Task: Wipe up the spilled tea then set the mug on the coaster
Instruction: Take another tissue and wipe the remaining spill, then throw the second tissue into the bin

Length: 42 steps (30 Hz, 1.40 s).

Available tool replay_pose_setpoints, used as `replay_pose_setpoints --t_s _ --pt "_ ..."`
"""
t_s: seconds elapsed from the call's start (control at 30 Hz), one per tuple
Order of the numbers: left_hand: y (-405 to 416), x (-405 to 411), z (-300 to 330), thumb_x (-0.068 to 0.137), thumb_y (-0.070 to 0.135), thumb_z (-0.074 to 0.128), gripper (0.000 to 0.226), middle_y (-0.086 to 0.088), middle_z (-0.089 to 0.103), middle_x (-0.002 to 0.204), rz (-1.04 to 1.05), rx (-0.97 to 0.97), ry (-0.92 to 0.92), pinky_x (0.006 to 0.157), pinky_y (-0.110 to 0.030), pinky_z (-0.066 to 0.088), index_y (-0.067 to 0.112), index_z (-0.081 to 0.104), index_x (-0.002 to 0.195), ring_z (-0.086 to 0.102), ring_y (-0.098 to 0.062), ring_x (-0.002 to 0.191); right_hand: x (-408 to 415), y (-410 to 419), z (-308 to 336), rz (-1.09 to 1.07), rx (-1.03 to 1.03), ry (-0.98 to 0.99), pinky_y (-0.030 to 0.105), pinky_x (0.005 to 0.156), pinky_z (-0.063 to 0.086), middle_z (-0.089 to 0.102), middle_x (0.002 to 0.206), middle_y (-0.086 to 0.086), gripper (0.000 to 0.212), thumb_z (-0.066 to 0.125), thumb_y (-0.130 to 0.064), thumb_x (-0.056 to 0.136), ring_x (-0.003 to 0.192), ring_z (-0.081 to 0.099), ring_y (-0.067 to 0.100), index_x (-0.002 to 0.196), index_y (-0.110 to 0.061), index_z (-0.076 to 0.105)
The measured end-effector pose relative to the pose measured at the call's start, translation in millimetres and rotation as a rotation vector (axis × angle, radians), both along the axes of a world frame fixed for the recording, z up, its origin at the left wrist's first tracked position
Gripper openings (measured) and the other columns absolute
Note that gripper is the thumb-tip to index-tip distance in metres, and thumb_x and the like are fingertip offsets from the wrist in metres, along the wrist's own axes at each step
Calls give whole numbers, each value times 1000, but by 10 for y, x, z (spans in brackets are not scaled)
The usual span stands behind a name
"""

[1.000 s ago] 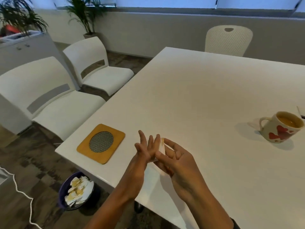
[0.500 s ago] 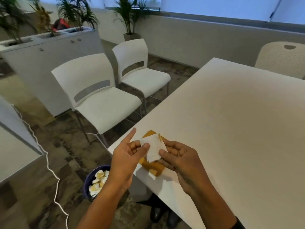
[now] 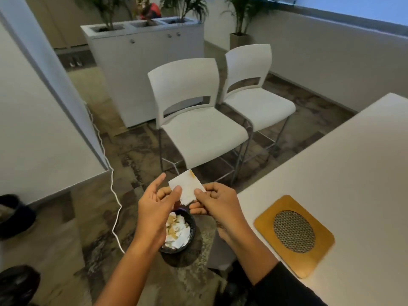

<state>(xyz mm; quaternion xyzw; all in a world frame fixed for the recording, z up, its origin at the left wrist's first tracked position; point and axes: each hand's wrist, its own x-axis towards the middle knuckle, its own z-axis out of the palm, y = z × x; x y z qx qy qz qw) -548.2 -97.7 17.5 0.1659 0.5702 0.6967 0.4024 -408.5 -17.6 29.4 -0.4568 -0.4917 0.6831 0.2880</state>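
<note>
Office or meeting room: a large white table point(image 3: 344, 164) runs off to the right of the hands, with two matching white stacking chairs point(image 3: 198, 120) on metal legs just beyond them. Farther past the hands, a white cabinet point(image 3: 150, 62) with built-in planters holds palms point(image 3: 181, 5), another potted palm stands by the low wall under a window band, and the floor is patterned carpet tile. A white partition panel point(image 3: 39, 111) stands to the left of the hands, and a small waste bin point(image 3: 178, 235) of crumpled paper sits below them.
</note>
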Motion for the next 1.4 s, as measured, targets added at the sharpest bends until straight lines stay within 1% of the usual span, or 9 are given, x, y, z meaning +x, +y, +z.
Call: replay_pose_setpoints --t_s 0.17,0.4,0.6,0.8,0.9,0.97,1.13,1.27,1.4 --pt "-48 -585 -353 90 0 75 60 -7 81 93 65 -86 -58 63 -23 61 18 52 142 77 -17 80 -711 96 -404 55 -151 11 31 70 67 79 82 18 14 72 -8 99 73 77 21 110 0 72" --pt "36 -946 -1290 88 2 79 40 -17 79 103 36 -355 -39 88 -55 62 5 67 126 75 -36 97 -1139 316 -1192 107 -281 -201 26 52 56 71 79 22 7 70 1 98 58 66 19 104 2 72" --pt "183 -1084 -2003 87 0 78 41 -18 76 106 16 -542 -34 57 -26 56 2 67 127 73 -25 84 -1324 445 -1951 86 -350 -379 30 57 56 76 104 30 23 69 7 95 70 67 23 117 4 70" --pt "415 -1325 -2563 89 3 77 47 -17 73 113 14 -658 1 51 -19 51 3 61 133 72 -20 82 -1635 625 -2587 75 -402 -456 30 55 56 76 99 21 27 68 8 94 69 66 20 119 -1 69" --pt "524 -1489 -2915 88 8 79 60 -17 67 128 -17 -692 -24 76 -35 61 6 53 142 70 -28 105 -1833 738 -2967 94 -402 -487 32 55 53 74 109 23 34 68 11 91 73 65 24 121 -3 65" --pt "525 -1537 -3120 88 11 80 63 -16 65 135 -66 -750 -26 98 -44 56 5 52 144 65 -32 119 -1885 759 -3192 118 -357 -547 34 59 51 73 112 25 39 68 12 87 79 65 28 120 -8 61" --pt "278 -1472 -3437 90 11 77 46 -12 69 132 -151 -860 -45 102 -39 53 4 64 133 65 -29 119 -1611 597 -3541 153 -466 -625 33 59 48 66 86 15 24 60 14 90 72 60 25 98 -9 61" --pt "104 -1339 -3387 93 20 76 38 -15 67 130 -113 -882 -61 91 -34 52 5 62 125 64 -26 109 -1330 460 -3526 146 -494 -617 31 56 41 60 87 14 28 58 11 94 69 57 23 118 -3 63" --pt "69 -1179 -3173 95 21 73 51 -17 63 135 -127 -883 -31 104 -41 52 2 55 139 63 -31 119 -1261 390 -3340 78 -496 -552 33 59 53 73 115 17 26 61 -2 101 79 67 24 127 -5 63"
